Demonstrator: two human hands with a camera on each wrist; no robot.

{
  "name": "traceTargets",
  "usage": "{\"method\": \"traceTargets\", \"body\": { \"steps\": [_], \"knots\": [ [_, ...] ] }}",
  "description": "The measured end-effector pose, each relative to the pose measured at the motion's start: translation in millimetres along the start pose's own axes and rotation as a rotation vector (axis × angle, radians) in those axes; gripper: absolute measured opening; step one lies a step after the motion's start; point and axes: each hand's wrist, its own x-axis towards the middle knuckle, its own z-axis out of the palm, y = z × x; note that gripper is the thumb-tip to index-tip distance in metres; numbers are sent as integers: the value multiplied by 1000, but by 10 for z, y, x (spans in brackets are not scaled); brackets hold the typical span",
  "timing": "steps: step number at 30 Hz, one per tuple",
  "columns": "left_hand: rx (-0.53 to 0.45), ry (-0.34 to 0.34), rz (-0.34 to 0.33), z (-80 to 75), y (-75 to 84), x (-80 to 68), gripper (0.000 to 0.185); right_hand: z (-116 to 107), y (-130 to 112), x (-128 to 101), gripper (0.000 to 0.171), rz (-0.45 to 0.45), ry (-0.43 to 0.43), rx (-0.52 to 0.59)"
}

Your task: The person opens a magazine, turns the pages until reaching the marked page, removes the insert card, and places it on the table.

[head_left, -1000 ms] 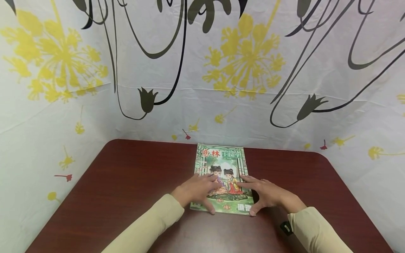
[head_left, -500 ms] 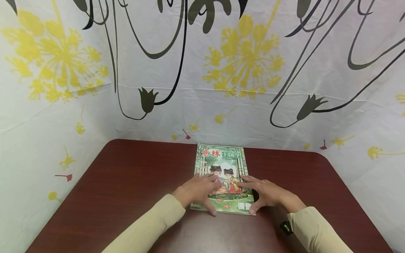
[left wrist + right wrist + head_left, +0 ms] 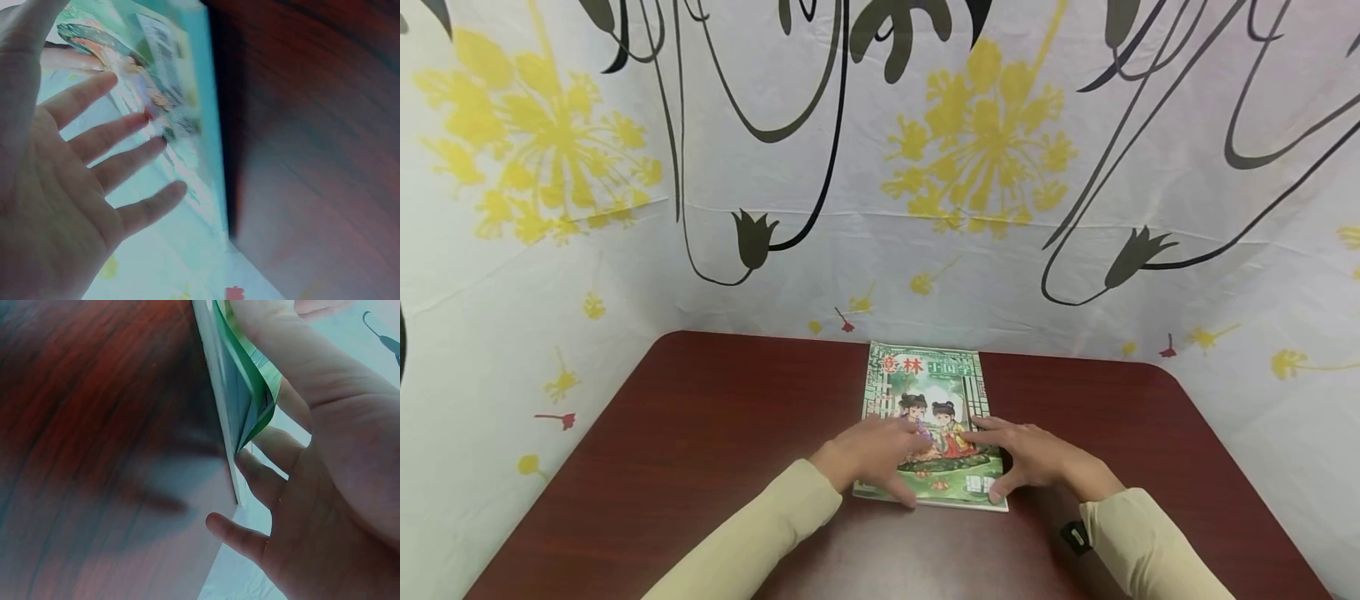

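Note:
A magazine with a green illustrated cover lies flat on the table, two cartoon children drawn on it. My left hand spreads over its lower left part, thumb near the bottom edge. In the left wrist view the fingers of the left hand are spread, their tips over the cover. At the lower right side is my right hand, its thumb by the bottom corner and its fingers reaching onto the cover. The right wrist view shows the cover and some pages bowed up beside the fingers of the right hand.
The dark red-brown table has rounded far corners. A white cloth backdrop with yellow flowers and dark vines surrounds it on the far side and both flanks. The magazine's top edge lies close to the table's far edge.
The right thumb has shifted slightly up at the magazine's corner, and the left thumb has edged slightly right. Both hands otherwise keep their places; the head view has shifted a little.

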Motion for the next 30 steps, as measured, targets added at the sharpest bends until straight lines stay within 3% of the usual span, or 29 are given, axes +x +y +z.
{"method": "traceTargets", "body": {
  "steps": [4,12,23,30],
  "knots": [
    [-17,17,45,-18,38,29,72,-4,-2,-4,93,-7,4,-2],
    [-37,7,-16,-96,46,11,87,-27,-50,-24,89,0,7,4],
    [-126,2,-29,-146,39,-28,80,-89,-42,-83,94,0,65,1],
    [-112,35,3,-186,97,-5,84,-152,-24,-125,102,58,97,60]
  ]
}}
